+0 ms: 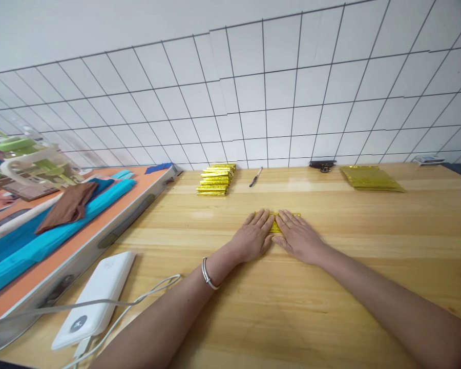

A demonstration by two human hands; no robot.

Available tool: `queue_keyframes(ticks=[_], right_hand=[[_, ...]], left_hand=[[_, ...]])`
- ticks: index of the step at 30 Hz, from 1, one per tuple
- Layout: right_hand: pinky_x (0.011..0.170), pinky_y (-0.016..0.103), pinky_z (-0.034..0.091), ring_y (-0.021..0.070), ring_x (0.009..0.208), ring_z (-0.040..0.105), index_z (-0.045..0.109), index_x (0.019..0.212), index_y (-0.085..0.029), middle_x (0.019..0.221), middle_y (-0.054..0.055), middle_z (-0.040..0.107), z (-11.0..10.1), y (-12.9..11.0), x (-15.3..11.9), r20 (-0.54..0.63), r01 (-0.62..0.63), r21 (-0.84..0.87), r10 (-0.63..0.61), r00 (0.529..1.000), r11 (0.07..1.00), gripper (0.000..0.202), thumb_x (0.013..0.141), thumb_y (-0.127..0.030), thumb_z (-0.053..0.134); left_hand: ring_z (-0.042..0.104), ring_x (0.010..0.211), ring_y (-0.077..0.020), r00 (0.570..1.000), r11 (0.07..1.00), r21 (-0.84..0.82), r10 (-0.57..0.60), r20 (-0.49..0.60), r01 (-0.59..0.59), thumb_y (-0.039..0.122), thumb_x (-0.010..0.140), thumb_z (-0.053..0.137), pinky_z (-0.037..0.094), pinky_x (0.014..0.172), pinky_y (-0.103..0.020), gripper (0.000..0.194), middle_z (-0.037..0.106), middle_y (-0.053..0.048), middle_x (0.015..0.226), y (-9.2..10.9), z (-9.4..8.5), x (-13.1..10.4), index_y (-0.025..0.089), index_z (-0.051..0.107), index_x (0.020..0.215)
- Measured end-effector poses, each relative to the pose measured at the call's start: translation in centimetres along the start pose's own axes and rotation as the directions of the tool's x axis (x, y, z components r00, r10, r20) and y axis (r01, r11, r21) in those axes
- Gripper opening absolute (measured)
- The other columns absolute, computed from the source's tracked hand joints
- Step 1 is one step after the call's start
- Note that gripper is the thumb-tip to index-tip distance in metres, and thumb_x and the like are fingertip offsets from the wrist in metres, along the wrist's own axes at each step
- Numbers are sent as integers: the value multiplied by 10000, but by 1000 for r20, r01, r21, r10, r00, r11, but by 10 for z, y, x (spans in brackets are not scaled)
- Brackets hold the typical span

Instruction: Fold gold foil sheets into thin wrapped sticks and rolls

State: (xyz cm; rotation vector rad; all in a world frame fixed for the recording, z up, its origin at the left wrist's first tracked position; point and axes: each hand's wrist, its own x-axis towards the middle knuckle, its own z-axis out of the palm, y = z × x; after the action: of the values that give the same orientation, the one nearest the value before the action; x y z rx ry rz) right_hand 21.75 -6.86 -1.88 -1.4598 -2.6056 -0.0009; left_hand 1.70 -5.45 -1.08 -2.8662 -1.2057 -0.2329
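Observation:
Both my hands lie flat, side by side, on a small piece of shiny gold foil (275, 225) at the middle of the wooden table. My left hand (255, 234), with a silver bangle at the wrist, presses on its left part. Over the right part rests my right hand (296, 236), fingers stretched out. Most of the foil is hidden beneath them; only its middle and a thin far edge show. Farther back, to the left, lies a pile of narrow folded gold foil strips (216, 179). A stack of flat gold foil sheets (371, 178) is at the back right.
A pen (255, 177) and a black clip (322, 165) lie near the tiled wall (276, 92). At the near left is a white power bank (96, 297) with a cable. Left of it, an orange surface (111, 215) holds folded blue and brown cloth and a plastic container.

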Motion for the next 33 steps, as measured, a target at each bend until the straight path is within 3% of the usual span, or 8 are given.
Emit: queue_keyframes(ticks=[17, 33], right_hand=[[1085, 431, 170, 244, 1356, 139, 244, 1413, -136, 1477, 105, 206, 0, 5, 0, 9, 0, 10, 0, 1000, 1000, 708, 875, -591, 166], [1092, 389, 188, 230, 1353, 163, 239, 1413, -114, 1476, 104, 206, -5, 18, -7, 18, 21, 8, -21, 1000, 1000, 710, 886, -581, 150]], left_hand=[[116, 1367, -246, 1000, 1000, -14, 5, 20, -5, 439, 915, 244, 160, 1080, -449, 562, 187, -117, 1473, 1, -1, 1, 159, 213, 1402], [130, 1367, -216, 1000, 999, -29, 29, 1, -29, 490, 919, 228, 190, 1089, -396, 597, 205, -125, 1466, -15, 2, -5, 129, 216, 1394]])
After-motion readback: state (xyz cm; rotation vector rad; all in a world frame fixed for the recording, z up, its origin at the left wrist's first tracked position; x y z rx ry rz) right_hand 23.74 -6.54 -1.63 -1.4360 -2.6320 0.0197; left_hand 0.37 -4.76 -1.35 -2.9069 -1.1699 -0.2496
